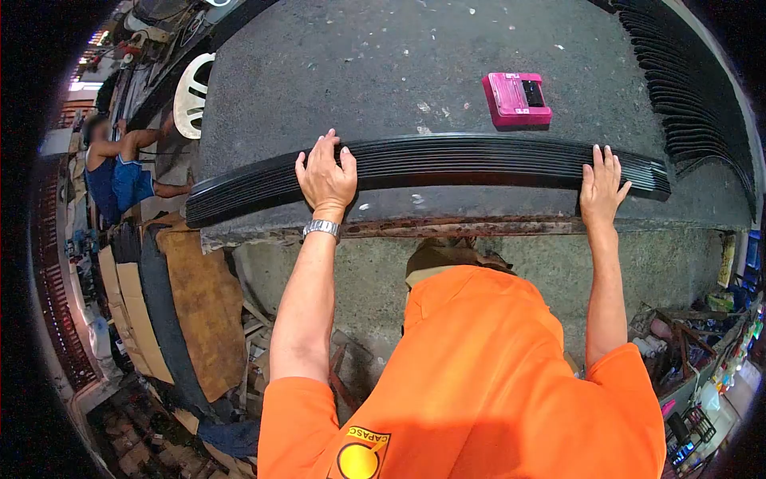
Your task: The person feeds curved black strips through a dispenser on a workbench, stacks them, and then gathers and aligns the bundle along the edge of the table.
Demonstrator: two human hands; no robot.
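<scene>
A row of long, thin black strips (471,162) lies side by side along the near edge of the dark worktable (359,72). My left hand (327,176), with a metal watch on its wrist, rests on the strips left of their middle, fingers spread. Near their right end my right hand (604,188) lies flat across them, fingers stretched out. Neither hand is wrapped around anything. Beyond the strips sits a pink box (507,100) with a dark opening on its right side.
Many black curved pieces (678,96) are lined up along the table's right side. A white plastic chair (190,100) stands at the left edge. Further left, a person in blue (120,172) sits. Cardboard (132,311) and a brown sheet (199,311) lie lower left; clutter (678,343) fills the lower right.
</scene>
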